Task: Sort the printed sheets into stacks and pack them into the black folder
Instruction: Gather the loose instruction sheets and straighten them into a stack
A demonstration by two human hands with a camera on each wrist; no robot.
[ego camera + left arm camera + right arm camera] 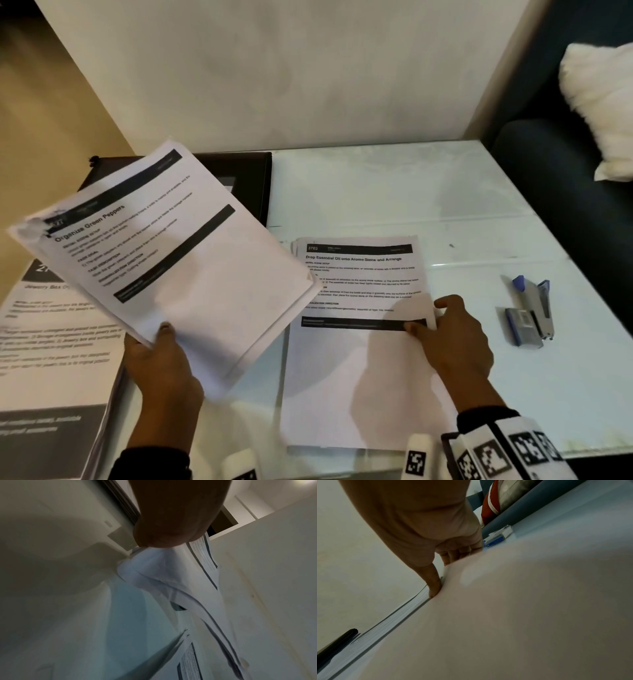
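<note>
The left hand (pixel 161 363) holds a bundle of printed sheets (pixel 178 246) lifted above the left part of the bench (pixel 445 192). Its grip is pinching the near corner of the bundle, with the thumb on top. The top sheet has the title "Organize Green Peppers", and the bundle is tilted to the left. In the left wrist view the sheets (pixel 180 588) hang bent from the hand (pixel 171 513).

The right hand (pixel 455 339) rests on the right edge of a flat stack (pixel 363 342) in the middle of the bench. Its top sheet starts with the number 3703. The fingers are mostly straight; the thumb (pixel 433 584) presses on the paper edge, so this grip is spread, not pinching.

A third stack (pixel 51 359) lies at the near left. The black folder (pixel 246 185) lies at the far left side, partly hidden behind the lifted bundle. A stapler (pixel 534 311) lies on the bench to the right, well apart from the stacks.
</note>
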